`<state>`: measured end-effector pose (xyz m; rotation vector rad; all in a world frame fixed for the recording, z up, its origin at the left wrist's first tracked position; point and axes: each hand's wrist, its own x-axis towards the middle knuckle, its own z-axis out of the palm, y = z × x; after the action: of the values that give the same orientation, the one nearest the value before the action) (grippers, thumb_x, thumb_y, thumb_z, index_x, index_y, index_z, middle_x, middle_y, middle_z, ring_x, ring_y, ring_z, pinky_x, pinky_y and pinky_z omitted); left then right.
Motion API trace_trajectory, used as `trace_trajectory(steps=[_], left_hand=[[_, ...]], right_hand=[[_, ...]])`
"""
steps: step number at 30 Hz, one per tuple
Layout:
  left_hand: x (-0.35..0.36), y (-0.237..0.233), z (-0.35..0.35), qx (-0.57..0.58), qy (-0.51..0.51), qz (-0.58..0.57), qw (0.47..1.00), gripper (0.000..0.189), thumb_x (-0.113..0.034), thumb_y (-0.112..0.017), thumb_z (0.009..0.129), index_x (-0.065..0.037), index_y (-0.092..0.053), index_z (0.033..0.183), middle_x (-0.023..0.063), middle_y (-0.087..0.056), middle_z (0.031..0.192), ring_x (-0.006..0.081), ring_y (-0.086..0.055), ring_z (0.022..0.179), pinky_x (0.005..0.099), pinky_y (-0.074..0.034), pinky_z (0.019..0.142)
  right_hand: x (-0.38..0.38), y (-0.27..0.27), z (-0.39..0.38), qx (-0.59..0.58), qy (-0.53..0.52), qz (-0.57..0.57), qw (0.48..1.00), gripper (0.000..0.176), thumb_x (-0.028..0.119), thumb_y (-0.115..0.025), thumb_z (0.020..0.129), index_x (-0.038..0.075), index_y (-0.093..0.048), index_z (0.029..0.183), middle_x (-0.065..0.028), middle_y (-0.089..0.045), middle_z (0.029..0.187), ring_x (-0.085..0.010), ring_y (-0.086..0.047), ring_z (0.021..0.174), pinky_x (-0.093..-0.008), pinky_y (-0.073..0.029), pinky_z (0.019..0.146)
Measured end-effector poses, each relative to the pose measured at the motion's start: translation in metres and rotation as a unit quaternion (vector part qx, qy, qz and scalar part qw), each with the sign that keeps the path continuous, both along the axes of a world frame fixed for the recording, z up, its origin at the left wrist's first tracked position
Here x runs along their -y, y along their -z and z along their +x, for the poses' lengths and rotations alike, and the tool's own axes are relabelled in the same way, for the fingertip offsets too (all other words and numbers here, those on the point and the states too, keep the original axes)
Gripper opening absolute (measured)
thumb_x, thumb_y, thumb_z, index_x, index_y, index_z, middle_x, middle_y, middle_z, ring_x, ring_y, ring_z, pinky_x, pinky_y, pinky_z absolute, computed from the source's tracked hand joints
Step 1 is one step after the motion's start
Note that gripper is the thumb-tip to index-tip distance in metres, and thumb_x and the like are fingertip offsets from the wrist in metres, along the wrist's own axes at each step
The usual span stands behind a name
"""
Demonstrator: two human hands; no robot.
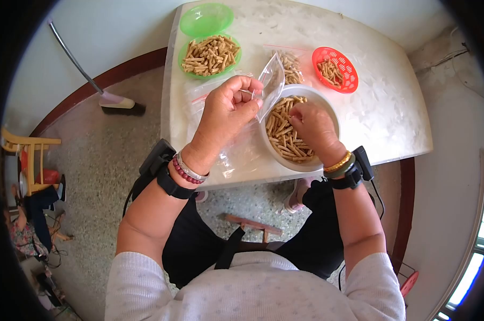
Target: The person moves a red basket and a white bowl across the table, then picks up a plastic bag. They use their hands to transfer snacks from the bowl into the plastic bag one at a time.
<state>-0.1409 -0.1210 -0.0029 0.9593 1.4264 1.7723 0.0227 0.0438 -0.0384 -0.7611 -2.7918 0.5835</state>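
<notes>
My left hand (232, 104) pinches the edge of a clear plastic zip bag (274, 75), whose mouth stands partly apart. The bag is tilted above the left rim of a white bowl (332, 107). Thin brown stick-shaped pieces (284, 131) fill much of this bowl. Over its right side hangs my right hand (314, 125), its fingers drawn together close to the sticks; what they hold, if anything, is hidden. A filled clear bag of similar sticks (291, 67) lies just behind the bowl.
A green basket of sticks (210, 56) and a green lid (206, 19) are at the table's back left. A red basket (350, 69) with some sticks stands back right. Flat plastic bags (234, 152) lie left of the bowl. A broom (121, 104) leans at left.
</notes>
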Motion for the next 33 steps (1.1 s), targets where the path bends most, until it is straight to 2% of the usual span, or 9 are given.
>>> trace_trajectory(steps=[2, 9, 12, 14, 15, 17, 22, 27, 33], left_hand=[[0.001, 0.000, 0.003, -0.023, -0.007, -0.014, 1.000, 0.022, 0.001, -0.061, 0.087, -0.002, -0.061, 0.109, 0.0003, -0.063, 0.093, 0.0041, -0.058, 0.081, 0.0203, -0.048, 0.071], [0.006, -0.001, 0.005, -0.028, 0.010, -0.051, 0.998, 0.020, 0.000, -0.061, 0.088, -0.001, -0.062, 0.108, -0.0019, -0.061, 0.086, 0.0025, -0.054, 0.076, 0.0190, -0.045, 0.070], [0.006, 0.001, 0.004, -0.057, -0.008, -0.036, 0.998, 0.020, 0.000, -0.061, 0.088, -0.002, -0.063, 0.108, -0.0033, -0.059, 0.084, 0.0017, -0.052, 0.073, 0.0177, -0.043, 0.067], [0.007, 0.000, 0.004, -0.045, -0.015, -0.026, 0.999, 0.021, 0.004, -0.061, 0.086, 0.000, -0.064, 0.106, 0.0007, -0.062, 0.092, 0.0035, -0.057, 0.079, 0.0188, -0.050, 0.069], [0.008, 0.000, 0.004, -0.045, -0.016, -0.024, 0.999, 0.021, 0.004, -0.061, 0.086, 0.000, -0.064, 0.106, 0.0007, -0.062, 0.092, 0.0035, -0.057, 0.079, 0.0188, -0.050, 0.069], [0.009, 0.000, 0.006, -0.126, -0.020, -0.024, 0.992, 0.029, 0.004, -0.060, 0.088, -0.003, -0.064, 0.116, -0.0025, -0.059, 0.092, 0.0024, -0.051, 0.076, 0.0168, -0.043, 0.068], [0.005, 0.008, 0.013, -0.170, 0.003, 0.021, 0.985, 0.034, 0.006, -0.059, 0.087, -0.001, -0.062, 0.120, 0.0016, -0.056, 0.113, 0.0041, -0.051, 0.084, 0.0184, -0.047, 0.072], [0.005, 0.009, 0.027, -0.209, 0.017, -0.002, 0.978, 0.045, 0.014, -0.058, 0.082, 0.000, -0.059, 0.124, 0.0042, -0.053, 0.120, 0.0060, -0.052, 0.086, 0.0193, -0.049, 0.072], [0.003, 0.007, 0.032, -0.177, -0.007, 0.035, 0.984, 0.043, 0.013, -0.062, 0.078, 0.001, -0.058, 0.119, 0.0084, -0.058, 0.114, 0.0110, -0.060, 0.077, 0.0237, -0.052, 0.066]], right_hand=[[0.006, 0.008, -0.006, 0.052, 0.013, 0.009, 0.999, 0.013, 0.015, -0.062, 0.085, 0.010, -0.068, 0.095, -0.0168, -0.063, 0.100, -0.0353, -0.062, 0.098, -0.0443, -0.050, 0.085], [0.007, 0.004, -0.006, 0.064, -0.039, 0.030, 0.997, 0.015, 0.010, -0.060, 0.084, 0.009, -0.068, 0.097, -0.0168, -0.062, 0.095, -0.0367, -0.061, 0.098, -0.0450, -0.049, 0.086], [0.001, -0.007, -0.005, -0.068, -0.062, -0.023, 0.995, 0.012, 0.010, -0.057, 0.089, 0.005, -0.066, 0.095, -0.0123, -0.065, 0.091, -0.0292, -0.064, 0.089, -0.0395, -0.051, 0.081], [-0.005, -0.009, -0.002, -0.183, 0.014, -0.437, 0.880, 0.010, 0.011, -0.056, 0.095, 0.006, -0.064, 0.098, -0.0042, -0.065, 0.084, -0.0134, -0.058, 0.073, -0.0260, -0.048, 0.068], [-0.005, -0.014, 0.000, -0.183, 0.013, -0.435, 0.882, 0.010, 0.011, -0.056, 0.095, 0.006, -0.064, 0.098, -0.0042, -0.065, 0.084, -0.0134, -0.058, 0.073, -0.0260, -0.048, 0.068], [-0.004, -0.027, 0.006, -0.184, 0.036, -0.600, 0.778, 0.018, 0.018, -0.052, 0.100, 0.004, -0.064, 0.102, -0.0011, -0.067, 0.086, -0.0034, -0.051, 0.065, -0.0189, -0.042, 0.060], [0.011, -0.038, 0.011, -0.207, 0.042, -0.564, 0.799, 0.016, 0.016, -0.054, 0.100, 0.005, -0.063, 0.106, 0.0015, -0.062, 0.083, -0.0021, -0.051, 0.068, -0.0166, -0.042, 0.061], [0.022, -0.029, 0.006, -0.400, 0.032, -0.349, 0.847, 0.012, 0.004, -0.065, 0.094, 0.002, -0.063, 0.105, 0.0014, -0.061, 0.089, -0.0029, -0.055, 0.084, -0.0187, -0.047, 0.076], [0.032, -0.055, -0.005, -0.335, -0.181, -0.090, 0.920, 0.015, 0.000, -0.062, 0.088, 0.003, -0.061, 0.103, -0.0161, -0.067, 0.115, -0.0312, -0.068, 0.096, -0.0355, -0.054, 0.082]])
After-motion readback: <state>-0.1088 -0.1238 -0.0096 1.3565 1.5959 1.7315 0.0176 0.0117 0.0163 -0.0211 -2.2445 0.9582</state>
